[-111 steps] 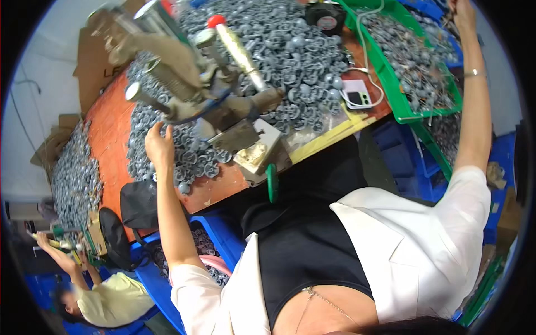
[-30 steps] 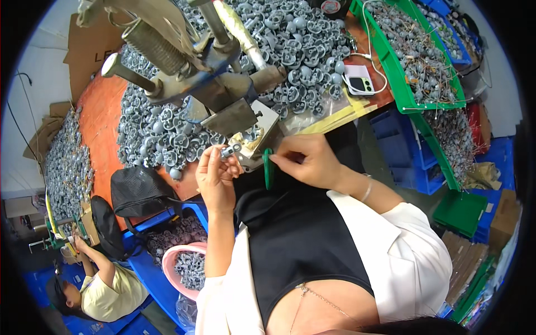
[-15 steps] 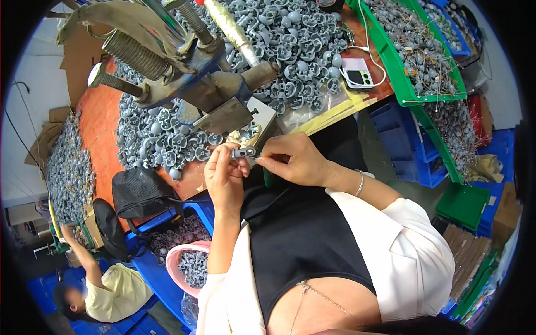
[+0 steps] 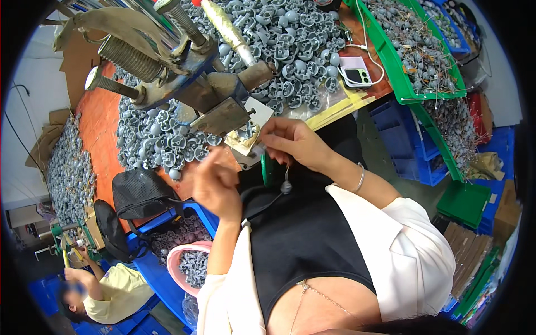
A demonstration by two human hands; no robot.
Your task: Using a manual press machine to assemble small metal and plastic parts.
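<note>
My right hand (image 4: 293, 142) is at the base plate (image 4: 254, 120) of a hand press (image 4: 206, 84), its fingers pinched on a wired part (image 4: 286, 187). The part's thin wire and small grey end hang below the palm. My left hand (image 4: 215, 183) is blurred, a little lower left of the press, above the bench edge. Its fingers are curled and what they hold is hidden. A green handle (image 4: 269, 170) sticks out under the bench edge between my hands. Grey metal parts (image 4: 290, 44) are heaped behind the press.
A green tray (image 4: 391, 61) of wired parts stands at the right, with a phone (image 4: 356, 75) beside it. Below the bench are blue crates (image 4: 416, 153), a pink basin (image 4: 177, 261) of grey parts and a black bag (image 4: 139, 192). Another person (image 4: 109, 290) works at lower left.
My right hand came back from the green tray to the press. My hands met at the base plate, then my left hand dropped down and to the left.
</note>
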